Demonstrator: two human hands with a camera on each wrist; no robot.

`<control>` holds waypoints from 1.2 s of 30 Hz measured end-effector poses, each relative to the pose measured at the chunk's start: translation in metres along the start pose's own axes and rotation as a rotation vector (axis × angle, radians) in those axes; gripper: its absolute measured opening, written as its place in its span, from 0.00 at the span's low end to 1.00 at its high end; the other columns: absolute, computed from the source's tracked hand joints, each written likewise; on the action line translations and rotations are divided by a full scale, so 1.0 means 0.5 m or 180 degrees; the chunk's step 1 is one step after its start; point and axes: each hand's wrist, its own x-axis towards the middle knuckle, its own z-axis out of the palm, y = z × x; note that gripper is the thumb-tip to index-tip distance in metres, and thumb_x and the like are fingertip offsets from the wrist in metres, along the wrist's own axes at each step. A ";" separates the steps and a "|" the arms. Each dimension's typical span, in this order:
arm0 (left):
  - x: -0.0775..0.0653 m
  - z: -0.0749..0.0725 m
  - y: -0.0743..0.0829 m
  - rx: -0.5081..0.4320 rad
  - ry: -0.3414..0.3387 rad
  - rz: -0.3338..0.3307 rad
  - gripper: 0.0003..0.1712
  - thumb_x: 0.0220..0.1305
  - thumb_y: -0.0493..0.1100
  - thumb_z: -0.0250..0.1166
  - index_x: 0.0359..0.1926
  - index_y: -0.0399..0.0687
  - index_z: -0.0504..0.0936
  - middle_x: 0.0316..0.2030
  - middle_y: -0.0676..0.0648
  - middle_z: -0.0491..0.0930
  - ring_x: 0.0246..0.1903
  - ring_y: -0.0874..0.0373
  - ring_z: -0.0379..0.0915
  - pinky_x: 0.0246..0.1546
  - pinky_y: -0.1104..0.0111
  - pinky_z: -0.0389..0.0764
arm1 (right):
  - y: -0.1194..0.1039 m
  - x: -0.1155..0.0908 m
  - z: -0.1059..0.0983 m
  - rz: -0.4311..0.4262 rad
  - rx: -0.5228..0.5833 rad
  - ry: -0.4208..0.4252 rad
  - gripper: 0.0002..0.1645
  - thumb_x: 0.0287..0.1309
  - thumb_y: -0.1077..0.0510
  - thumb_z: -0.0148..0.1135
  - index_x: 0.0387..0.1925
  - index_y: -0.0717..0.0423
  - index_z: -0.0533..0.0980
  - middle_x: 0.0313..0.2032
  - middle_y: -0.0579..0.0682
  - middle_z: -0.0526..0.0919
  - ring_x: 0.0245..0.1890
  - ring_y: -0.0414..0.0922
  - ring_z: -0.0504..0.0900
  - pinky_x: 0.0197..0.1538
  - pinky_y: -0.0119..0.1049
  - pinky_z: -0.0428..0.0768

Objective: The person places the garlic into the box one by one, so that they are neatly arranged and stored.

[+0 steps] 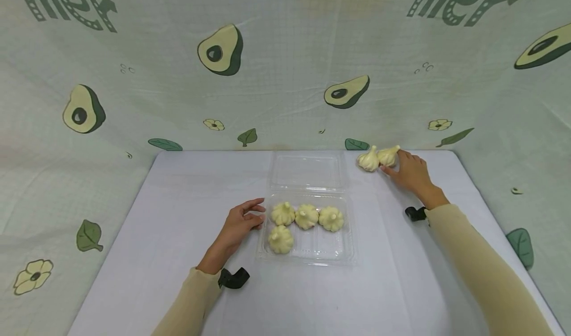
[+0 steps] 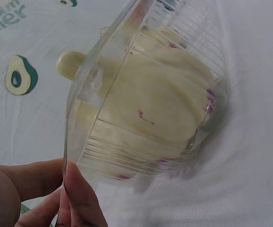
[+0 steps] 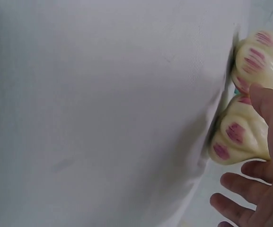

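A clear plastic clamshell container (image 1: pixel 308 262) lies unfolded on the table, its lid (image 1: pixel 308 171) laid back toward the wall. Three garlic bulbs fill its back row, and another garlic bulb (image 1: pixel 281 240) sits at its front left. My left hand (image 1: pixel 236 229) pinches the container's left rim between thumb and fingers, as the left wrist view shows. At the back right, two garlic bulbs touch side by side. Around the right-hand garlic bulb (image 1: pixel 387 156) my right hand (image 1: pixel 412 175) has thumb and fingers on opposite sides; the other garlic bulb (image 1: pixel 368 159) stands left of it.
A white cloth covers the table (image 1: pixel 205 177), which meets a printed curtain (image 1: pixel 285 88) along its back edge. Similar cloth hangs at both sides. A black wrist camera mount (image 1: pixel 234 278) sits on the left wrist, and another mount (image 1: pixel 416 213) on the right.
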 end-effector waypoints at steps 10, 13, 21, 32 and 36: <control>0.001 0.002 -0.003 -0.0027 0.0061 -0.0011 0.31 0.71 0.26 0.64 0.74 0.36 0.73 0.54 0.37 0.78 0.36 0.63 0.80 0.38 0.73 0.84 | 0.001 0.013 -0.002 -0.0196 0.0171 0.0224 0.46 0.72 0.49 0.67 0.74 0.78 0.61 0.64 0.81 0.71 0.63 0.80 0.68 0.67 0.75 0.61; 0.001 0.002 -0.004 -0.0030 0.0053 0.0003 0.31 0.71 0.26 0.64 0.74 0.35 0.73 0.54 0.37 0.78 0.36 0.63 0.80 0.38 0.73 0.84 | 0.000 0.014 -0.005 -0.0215 0.0212 0.0233 0.45 0.72 0.49 0.67 0.72 0.78 0.62 0.63 0.81 0.72 0.61 0.80 0.70 0.66 0.75 0.62; 0.000 0.002 -0.003 -0.0027 0.0054 0.0010 0.31 0.71 0.27 0.65 0.73 0.34 0.73 0.54 0.37 0.78 0.36 0.63 0.81 0.38 0.73 0.84 | 0.005 0.031 -0.002 -0.0219 0.0298 0.0198 0.42 0.73 0.49 0.67 0.69 0.80 0.64 0.61 0.81 0.74 0.59 0.80 0.72 0.66 0.75 0.63; 0.005 0.002 -0.001 0.0004 0.0068 -0.0056 0.31 0.72 0.27 0.65 0.74 0.38 0.73 0.56 0.36 0.77 0.37 0.62 0.80 0.38 0.73 0.84 | 0.005 0.040 -0.004 -0.0303 0.0326 0.0224 0.41 0.70 0.51 0.71 0.65 0.81 0.67 0.58 0.81 0.76 0.56 0.78 0.75 0.61 0.72 0.69; 0.004 0.003 0.000 0.0000 0.0063 -0.0041 0.31 0.72 0.27 0.65 0.74 0.39 0.73 0.56 0.36 0.77 0.37 0.62 0.80 0.39 0.73 0.84 | 0.002 0.038 -0.003 -0.0363 0.0240 0.0401 0.37 0.67 0.53 0.73 0.61 0.80 0.71 0.54 0.79 0.79 0.51 0.77 0.77 0.59 0.72 0.70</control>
